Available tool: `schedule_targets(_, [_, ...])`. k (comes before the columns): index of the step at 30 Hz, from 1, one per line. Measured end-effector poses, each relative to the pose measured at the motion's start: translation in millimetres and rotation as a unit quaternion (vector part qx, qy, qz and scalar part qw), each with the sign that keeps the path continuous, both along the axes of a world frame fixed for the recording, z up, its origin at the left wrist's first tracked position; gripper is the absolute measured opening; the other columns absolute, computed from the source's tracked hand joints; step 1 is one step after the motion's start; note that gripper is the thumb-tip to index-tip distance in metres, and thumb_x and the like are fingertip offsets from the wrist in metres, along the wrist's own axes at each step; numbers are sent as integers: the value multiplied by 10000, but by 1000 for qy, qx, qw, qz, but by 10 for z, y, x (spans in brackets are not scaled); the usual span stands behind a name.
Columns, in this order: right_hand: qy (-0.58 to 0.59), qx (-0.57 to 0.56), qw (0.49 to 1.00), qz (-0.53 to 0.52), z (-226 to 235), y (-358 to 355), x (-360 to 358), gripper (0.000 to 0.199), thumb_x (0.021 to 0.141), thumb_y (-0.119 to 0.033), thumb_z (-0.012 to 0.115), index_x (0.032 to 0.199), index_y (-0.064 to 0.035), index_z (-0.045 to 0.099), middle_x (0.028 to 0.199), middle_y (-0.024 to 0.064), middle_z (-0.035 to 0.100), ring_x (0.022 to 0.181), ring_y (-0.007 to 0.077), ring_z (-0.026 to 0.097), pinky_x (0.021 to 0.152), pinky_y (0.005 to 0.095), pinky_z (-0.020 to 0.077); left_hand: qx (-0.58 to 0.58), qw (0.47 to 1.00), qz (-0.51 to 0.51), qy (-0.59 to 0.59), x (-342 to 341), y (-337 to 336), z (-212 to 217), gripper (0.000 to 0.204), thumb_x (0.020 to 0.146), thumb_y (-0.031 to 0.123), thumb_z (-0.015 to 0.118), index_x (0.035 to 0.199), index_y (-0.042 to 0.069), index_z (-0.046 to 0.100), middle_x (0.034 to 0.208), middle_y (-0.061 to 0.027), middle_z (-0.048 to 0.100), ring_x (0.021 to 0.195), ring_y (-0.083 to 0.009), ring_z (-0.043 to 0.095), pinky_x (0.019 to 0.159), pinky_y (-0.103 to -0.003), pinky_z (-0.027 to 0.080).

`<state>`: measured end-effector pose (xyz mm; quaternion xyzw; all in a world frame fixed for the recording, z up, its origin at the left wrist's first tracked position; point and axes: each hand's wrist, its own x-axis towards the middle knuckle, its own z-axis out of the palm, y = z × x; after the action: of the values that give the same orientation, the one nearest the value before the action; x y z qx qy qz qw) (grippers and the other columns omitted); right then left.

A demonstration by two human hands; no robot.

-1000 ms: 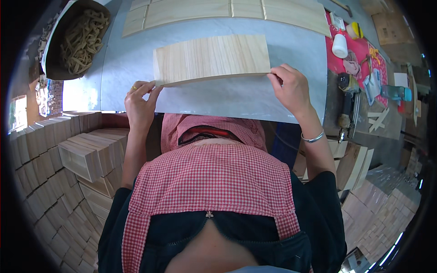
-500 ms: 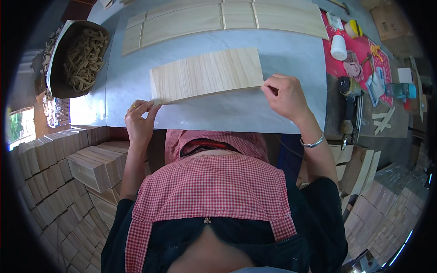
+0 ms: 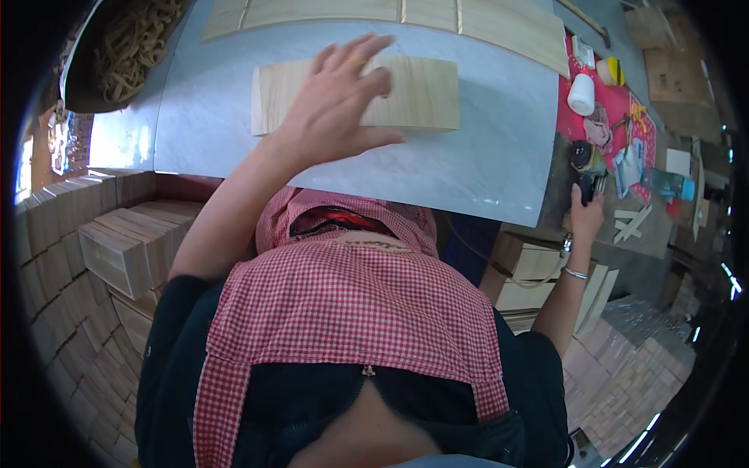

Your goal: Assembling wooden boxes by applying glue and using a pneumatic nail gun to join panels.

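Note:
A pale wooden board [image 3: 429, 93] lies flat on the grey marbled tabletop [image 3: 468, 175]. My left hand [image 3: 331, 105] is over its middle, fingers spread and thumb out toward the near edge. Whether the palm touches the wood I cannot tell. Off the table's right end, my right hand [image 3: 587, 212] is closed around the black handle of a power tool [image 3: 583, 156], whose exact kind is unclear. That hand's fingers partly cover the handle.
Longer boards [image 3: 328, 12] lie along the far edge. A box of tan strips [image 3: 136, 54] stands far left. On the right are a white bottle [image 3: 581, 95], a tape roll [image 3: 611, 72], a pink cloth [image 3: 598, 125] and a blue-capped bottle [image 3: 669, 184]. Wood stacks [image 3: 117, 249] flank me.
Both hands have let go of the board's near corners. My left hand has moved over the board, my right out to the tool. The board now lies flatter and straighter.

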<state>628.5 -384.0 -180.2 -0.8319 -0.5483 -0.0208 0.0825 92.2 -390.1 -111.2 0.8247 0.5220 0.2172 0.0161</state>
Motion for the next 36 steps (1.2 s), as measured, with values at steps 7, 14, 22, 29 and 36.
schedule_targets(7, [59,-24,997,40,122,257,112,578,865,-345,715,1234,80,585,959,222,709,809,367,673,815,421,555,2,1000,-9,0,261,293,-386,543,700,477,839,1036,88,667,1408,-117,545,1272,-300,520,1122,-464,355])
schedule_targets(14, [190,-70,979,-14,823,234,-497,342,859,-204,722,1054,70,657,745,124,665,582,199,605,553,317,514,4,999,-9,-37,242,298,-513,572,684,452,837,1093,85,677,1297,-106,600,1152,-278,567,1063,-411,386])
schedule_targets(22, [327,-44,939,101,1494,-352,-1969,237,836,-122,774,989,36,684,707,57,649,472,102,516,424,232,410,26,998,2,-52,261,308,-535,563,685,457,831,1087,91,684,1244,-102,616,1127,-273,574,1046,-407,394])
schedule_targets(29, [354,-74,918,164,1621,-479,-2447,265,835,-130,805,1006,37,690,715,35,652,472,85,496,424,220,415,19,999,1,-48,289,315,-509,558,681,466,828,1076,95,691,1192,-101,629,1112,-271,577,1032,-403,399])
schedule_targets(36, [367,-100,913,147,1609,-430,-2540,256,851,-128,796,1016,34,685,715,35,651,474,75,493,420,211,409,21,998,12,-56,294,313,-514,555,674,463,829,1068,95,695,1164,-102,634,1093,-268,580,1021,-399,402])
